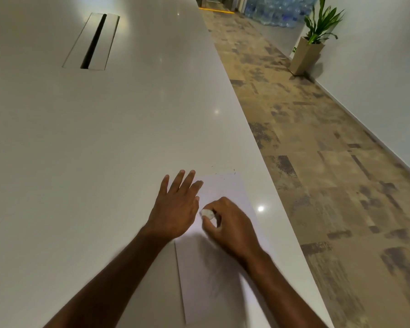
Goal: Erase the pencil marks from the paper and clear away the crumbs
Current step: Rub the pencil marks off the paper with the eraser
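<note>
A white sheet of paper (211,275) lies on the white table (104,138) near its right edge. My right hand (232,223) is closed around a small white eraser (207,213), which sits on the paper's upper half. My left hand (178,204) lies flat with fingers spread, over the paper's left edge. Faint grey pencil marks (217,278) show on the lower half of the sheet. A few dark eraser crumbs (224,171) lie on the table just beyond the paper's far edge.
A cable slot with a dark opening (94,41) is set into the table far back left. The table's right edge (265,150) drops to a patterned floor. A potted plant (315,39) stands by the wall at the far right.
</note>
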`<state>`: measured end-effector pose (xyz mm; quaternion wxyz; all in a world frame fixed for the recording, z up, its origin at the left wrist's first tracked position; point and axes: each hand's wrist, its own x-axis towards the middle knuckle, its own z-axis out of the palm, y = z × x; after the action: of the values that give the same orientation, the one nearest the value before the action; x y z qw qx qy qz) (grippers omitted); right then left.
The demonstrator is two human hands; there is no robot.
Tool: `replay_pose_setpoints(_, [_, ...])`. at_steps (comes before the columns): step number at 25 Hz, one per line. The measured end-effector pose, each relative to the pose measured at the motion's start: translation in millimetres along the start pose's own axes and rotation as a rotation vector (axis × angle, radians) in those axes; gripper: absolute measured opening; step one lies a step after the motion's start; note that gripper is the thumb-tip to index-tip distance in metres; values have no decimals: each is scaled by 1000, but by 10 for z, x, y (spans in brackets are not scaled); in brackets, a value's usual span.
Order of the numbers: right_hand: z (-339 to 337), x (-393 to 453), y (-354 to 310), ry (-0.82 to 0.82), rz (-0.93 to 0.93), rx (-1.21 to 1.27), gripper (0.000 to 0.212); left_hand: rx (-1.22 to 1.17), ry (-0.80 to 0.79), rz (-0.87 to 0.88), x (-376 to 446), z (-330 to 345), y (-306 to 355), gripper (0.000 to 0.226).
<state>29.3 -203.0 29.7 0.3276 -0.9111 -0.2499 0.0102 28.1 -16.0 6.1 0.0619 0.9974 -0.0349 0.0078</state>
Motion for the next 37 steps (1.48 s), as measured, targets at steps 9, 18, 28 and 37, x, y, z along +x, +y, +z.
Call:
replay_pose_setpoints(9, [10, -1, -102, -68, 10, -22, 14, -37, -7, 15, 17, 35, -31, 68])
replay_pose_setpoints(18, [-21, 31, -139, -86, 63, -54, 15, -78, -21, 15, 23, 22, -23, 71])
replay_pose_setpoints(28, [-118, 247, 24, 4, 106, -94, 23, -81, -5, 18, 27, 30, -27, 69])
replay_pose_setpoints(37, [19, 33, -125, -67, 44, -71, 19, -23, -23, 28, 26, 18, -18, 73])
